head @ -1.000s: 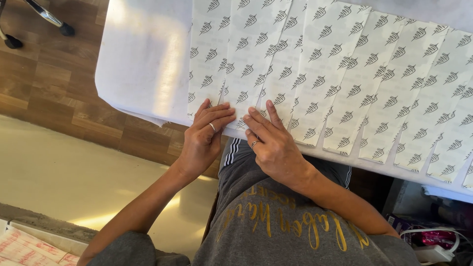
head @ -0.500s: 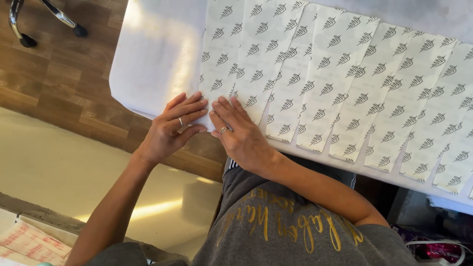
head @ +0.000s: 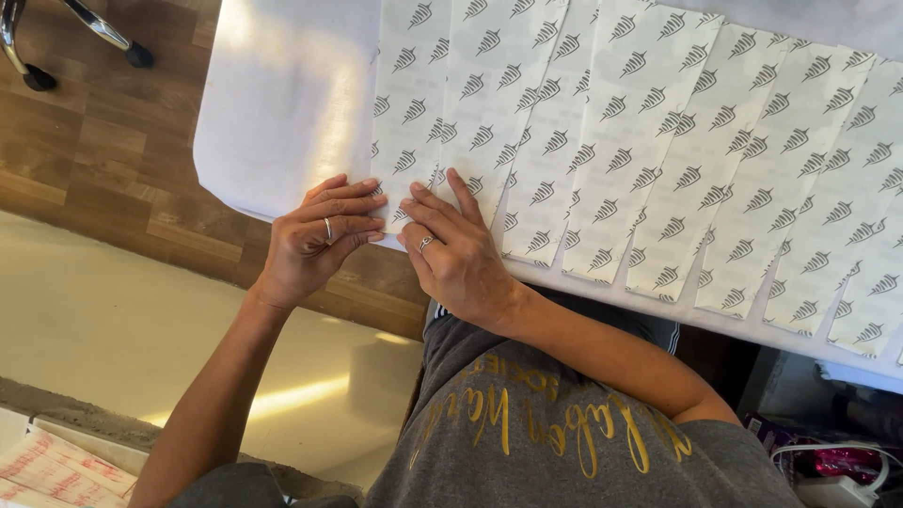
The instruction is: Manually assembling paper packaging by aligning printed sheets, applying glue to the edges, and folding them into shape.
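Several long white paper strips (head: 602, 141) printed with a repeating grey leaf pattern lie side by side, overlapping, on a large white sheet (head: 282, 103) over a table. My left hand (head: 320, 240) presses its fingertips on the near end of the leftmost strip (head: 404, 113). My right hand (head: 451, 249) lies right beside it, fingers flat on the end of the same strip and its neighbour. Both hands wear a ring. Neither hand lifts or grips anything.
The table's near edge (head: 715, 325) runs down to the right. Wooden floor (head: 103, 160) and a pale mat (head: 103, 339) lie to the left, with chair legs (head: 56, 38) at top left. Printed paper (head: 56, 466) sits bottom left; a bag and cables (head: 828, 461) bottom right.
Both hands have slid leftward along the near ends of the strips, from a middle strip to the leftmost one. The view has shifted with them.
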